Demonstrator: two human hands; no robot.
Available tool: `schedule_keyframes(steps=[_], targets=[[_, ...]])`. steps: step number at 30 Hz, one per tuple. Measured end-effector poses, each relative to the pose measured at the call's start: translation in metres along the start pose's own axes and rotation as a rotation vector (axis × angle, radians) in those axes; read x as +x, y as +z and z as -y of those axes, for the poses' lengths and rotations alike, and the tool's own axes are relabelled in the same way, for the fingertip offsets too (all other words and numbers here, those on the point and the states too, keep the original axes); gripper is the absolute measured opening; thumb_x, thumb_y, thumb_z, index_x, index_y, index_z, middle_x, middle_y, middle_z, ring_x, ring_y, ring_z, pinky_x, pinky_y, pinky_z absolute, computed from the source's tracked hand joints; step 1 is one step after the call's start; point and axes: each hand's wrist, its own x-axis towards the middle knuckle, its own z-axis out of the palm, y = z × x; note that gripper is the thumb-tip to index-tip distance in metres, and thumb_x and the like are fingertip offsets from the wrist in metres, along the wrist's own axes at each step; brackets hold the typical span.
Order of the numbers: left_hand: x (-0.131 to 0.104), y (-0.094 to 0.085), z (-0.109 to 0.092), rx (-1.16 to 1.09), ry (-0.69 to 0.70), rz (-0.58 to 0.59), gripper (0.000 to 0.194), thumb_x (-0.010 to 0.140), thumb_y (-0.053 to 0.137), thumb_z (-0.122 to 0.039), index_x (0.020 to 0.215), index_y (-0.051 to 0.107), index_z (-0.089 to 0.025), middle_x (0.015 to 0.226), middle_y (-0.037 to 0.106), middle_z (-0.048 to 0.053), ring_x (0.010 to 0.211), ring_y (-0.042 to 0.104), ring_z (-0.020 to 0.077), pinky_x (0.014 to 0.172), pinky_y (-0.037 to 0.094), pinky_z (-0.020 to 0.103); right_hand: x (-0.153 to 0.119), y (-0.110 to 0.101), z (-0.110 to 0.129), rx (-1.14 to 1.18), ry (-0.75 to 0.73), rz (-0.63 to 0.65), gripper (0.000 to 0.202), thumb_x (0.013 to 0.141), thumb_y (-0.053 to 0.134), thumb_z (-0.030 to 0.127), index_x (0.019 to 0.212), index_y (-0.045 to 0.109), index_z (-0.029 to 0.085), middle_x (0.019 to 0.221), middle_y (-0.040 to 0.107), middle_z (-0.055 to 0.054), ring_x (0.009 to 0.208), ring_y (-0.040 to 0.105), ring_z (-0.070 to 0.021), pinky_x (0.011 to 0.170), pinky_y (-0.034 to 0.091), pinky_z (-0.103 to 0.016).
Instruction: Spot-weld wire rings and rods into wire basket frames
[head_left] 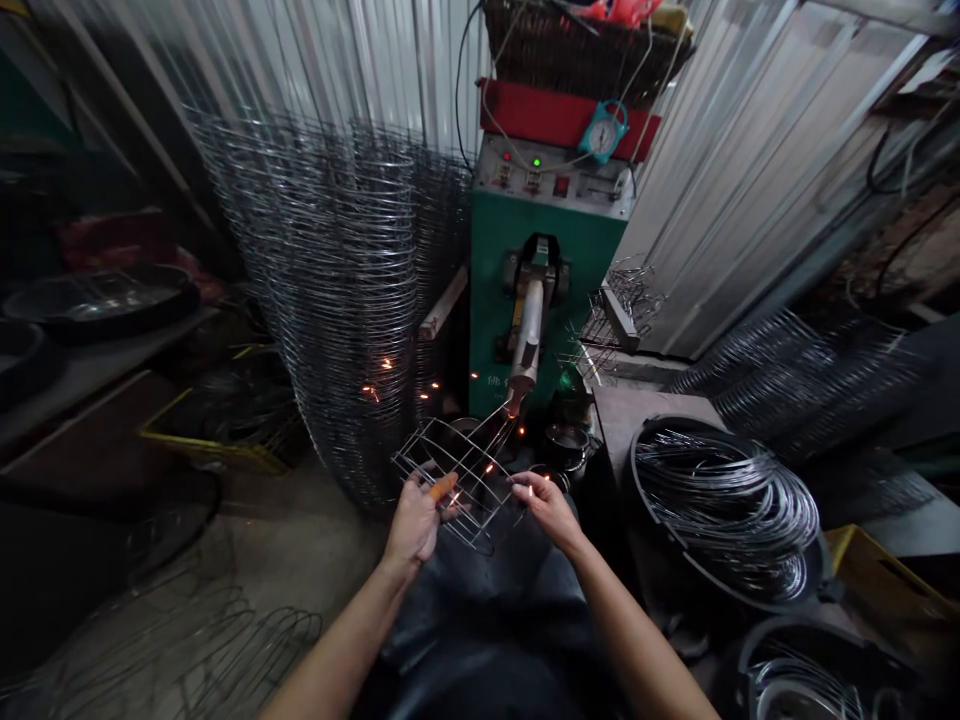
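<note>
A small wire rack made of crossed metal rods is held up before the spot welder. Closed around the rack's left side is my left hand, with an orange covering on one finger. My right hand pinches at the right side of the rack, by a thin wire end. The far corner of the rack meets the tip of the welder's electrode arm. Orange sparks fly from that contact, some to the left and some down between my hands.
A tall stack of wire rings stands left of the welder. At right, a black tub holds bent metal wires; another tub sits nearer. A yellow crate lies on the floor at left. A teal dial clock hangs on the machine.
</note>
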Motion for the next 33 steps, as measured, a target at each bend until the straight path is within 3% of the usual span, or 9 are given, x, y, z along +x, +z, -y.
schedule_keyframes(steps=[6,10,12,15,19,26,29,31,33], targets=[[0.008,-0.008,-0.003,-0.011,-0.081,0.035,0.042,0.062,0.07,-0.014,0.097,0.047,-0.018,0.072,0.055,-0.002,0.055,0.052,0.0091,0.056,0.054,0.031,-0.018,0.012,-0.002,0.014,-0.054,0.007,0.032,0.078,0.054,0.05,0.067,0.058,0.02,0.061,0.054,0.002,0.06,0.049,-0.0125,0.061,0.04,-0.024],[-0.013,-0.032,0.002,-0.007,-0.06,0.134,0.043,0.066,0.07,-0.036,0.1,0.051,-0.018,0.087,0.061,0.006,0.078,0.061,0.0185,0.07,0.052,0.035,-0.039,0.023,0.019,0.108,-0.007,-0.057,0.035,0.077,0.053,0.054,0.07,0.057,0.02,0.062,0.056,0.001,0.051,0.048,-0.0109,0.048,0.037,-0.022],[-0.032,-0.05,0.008,0.163,0.13,0.19,0.061,0.058,0.076,-0.04,0.11,0.05,-0.021,0.108,0.058,0.01,0.102,0.056,0.0243,0.087,0.046,0.04,-0.047,0.026,0.031,0.172,0.068,-0.061,0.035,0.076,0.055,0.054,0.074,0.058,0.019,0.064,0.058,0.0,0.047,0.049,-0.0097,0.038,0.031,-0.019],[-0.055,-0.077,0.021,0.702,0.466,0.394,0.078,0.041,0.084,-0.03,0.113,0.056,-0.025,0.126,0.05,0.012,0.123,0.04,0.0322,0.105,0.023,0.049,-0.053,0.025,0.049,0.284,0.171,-0.076,0.035,0.073,0.059,0.052,0.08,0.059,0.018,0.07,0.062,-0.002,0.047,0.053,-0.009,0.032,0.021,-0.016],[-0.06,-0.097,0.032,1.325,0.696,0.713,0.06,0.059,0.074,-0.029,0.117,0.057,-0.028,0.132,0.046,0.014,0.128,0.032,0.0364,0.102,-0.001,0.063,-0.055,0.017,0.066,0.415,0.257,-0.087,0.03,0.069,0.066,0.043,0.078,0.06,0.016,0.07,0.063,-0.004,0.049,0.056,-0.009,0.031,0.017,-0.013],[-0.052,-0.098,0.018,1.501,1.227,0.771,0.048,0.074,0.062,-0.024,0.118,0.055,-0.041,0.134,0.038,0.007,0.126,0.034,0.0316,0.105,0.006,0.059,-0.068,0.012,0.073,0.543,0.294,-0.056,0.024,0.072,0.063,0.037,0.08,0.061,0.015,0.068,0.063,-0.003,0.048,0.054,-0.0088,0.032,0.021,-0.013],[-0.049,-0.1,0.019,1.394,1.34,0.793,0.043,0.07,0.065,-0.017,0.106,0.062,-0.042,0.131,0.036,0.003,0.122,0.037,0.0282,0.107,0.015,0.056,-0.08,0.003,0.065,0.36,0.194,-0.015,0.03,0.079,0.054,0.042,0.089,0.063,0.015,0.07,0.064,-0.004,0.053,0.057,-0.0127,0.044,0.04,-0.021],[-0.046,-0.1,0.023,1.292,1.316,0.758,0.032,0.065,0.07,-0.019,0.092,0.067,-0.036,0.13,0.035,0.002,0.12,0.037,0.0286,0.106,0.018,0.055,-0.095,-0.02,0.056,0.0,0.047,-0.162,0.027,0.079,0.057,0.038,0.093,0.064,0.017,0.078,0.067,-0.004,0.068,0.061,-0.0175,0.061,0.046,-0.028],[-0.045,-0.095,0.027,1.188,1.163,0.619,0.022,0.055,0.078,-0.026,0.074,0.067,-0.027,0.127,0.036,0.003,0.118,0.038,0.0306,0.105,0.022,0.054,-0.123,-0.055,0.042,-0.417,-0.016,-0.412,0.022,0.077,0.061,0.031,0.096,0.065,0.02,0.089,0.068,-0.004,0.083,0.061,-0.0206,0.074,0.045,-0.03]])
